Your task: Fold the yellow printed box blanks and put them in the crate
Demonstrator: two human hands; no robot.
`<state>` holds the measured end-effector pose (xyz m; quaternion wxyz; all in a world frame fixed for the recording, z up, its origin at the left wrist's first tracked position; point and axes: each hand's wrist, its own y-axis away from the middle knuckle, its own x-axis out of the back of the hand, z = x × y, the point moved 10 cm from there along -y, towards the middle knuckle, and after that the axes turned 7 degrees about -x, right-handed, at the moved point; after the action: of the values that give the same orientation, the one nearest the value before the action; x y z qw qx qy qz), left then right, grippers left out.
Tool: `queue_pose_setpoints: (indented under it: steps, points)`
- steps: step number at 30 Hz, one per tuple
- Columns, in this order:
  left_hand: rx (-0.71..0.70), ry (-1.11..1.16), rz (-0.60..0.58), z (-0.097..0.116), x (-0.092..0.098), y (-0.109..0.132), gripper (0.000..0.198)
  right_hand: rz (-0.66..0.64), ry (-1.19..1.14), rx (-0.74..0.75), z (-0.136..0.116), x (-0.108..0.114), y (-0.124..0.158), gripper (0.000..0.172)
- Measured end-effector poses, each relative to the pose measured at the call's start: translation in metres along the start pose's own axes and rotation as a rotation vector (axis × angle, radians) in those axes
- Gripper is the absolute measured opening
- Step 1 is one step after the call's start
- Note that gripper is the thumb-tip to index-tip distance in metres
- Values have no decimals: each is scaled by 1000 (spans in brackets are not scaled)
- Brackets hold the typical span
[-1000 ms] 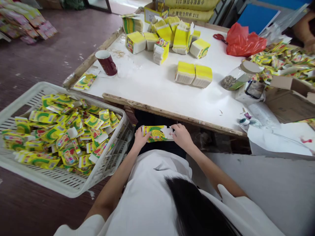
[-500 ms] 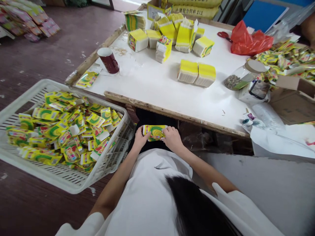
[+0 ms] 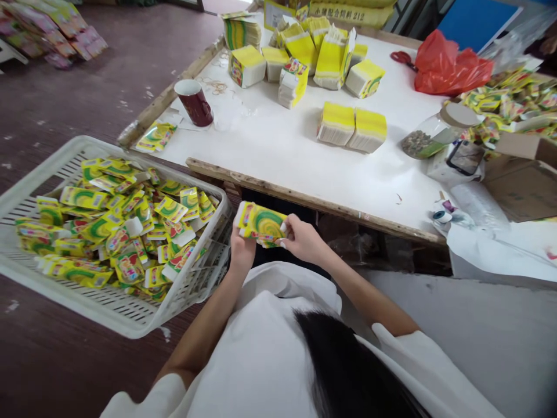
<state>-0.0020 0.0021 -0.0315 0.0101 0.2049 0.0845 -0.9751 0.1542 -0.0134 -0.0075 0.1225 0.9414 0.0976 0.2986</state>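
1 large table point(image 3: 270, 139) is before me, and its wooden edge stands between my lap and the white top. Just at my left sits the slotted basket point(image 3: 134, 328), probably to keep its heaped yellow packets point(image 3: 128, 270) reachable; its rim is the obstacle there. 2 stacks point(image 3: 337, 119) stand side by side on the table, perhaps for mutual support. Above my lap, my left hand point(image 3: 242, 252) wraps the left end of the yellow carton point(image 3: 263, 222), while my right hand point(image 3: 304, 235) pinches the other end with narrow fingers, I think for steadiness. Farther are the mug point(image 3: 194, 103), scissors point(image 3: 401, 57) and thin loops point(image 3: 217, 87).
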Motion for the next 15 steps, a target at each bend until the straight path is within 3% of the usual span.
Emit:
queue_pose_setpoints:
  steps: [4,8,12,15]
  points:
    - [37,109,31,28,-19,-8,77,-29,-70,112,-29,-26,0,34]
    - [-43,136,178,47,-2,-17,66,130,-275,190,-43,-38,6,29]
    - [-23,93,326,37,19,-15,71,104,-318,262,-52,-56,12,24]
    - [68,-45,279,21,18,-10,79,52,-371,217,-41,-58,9,31]
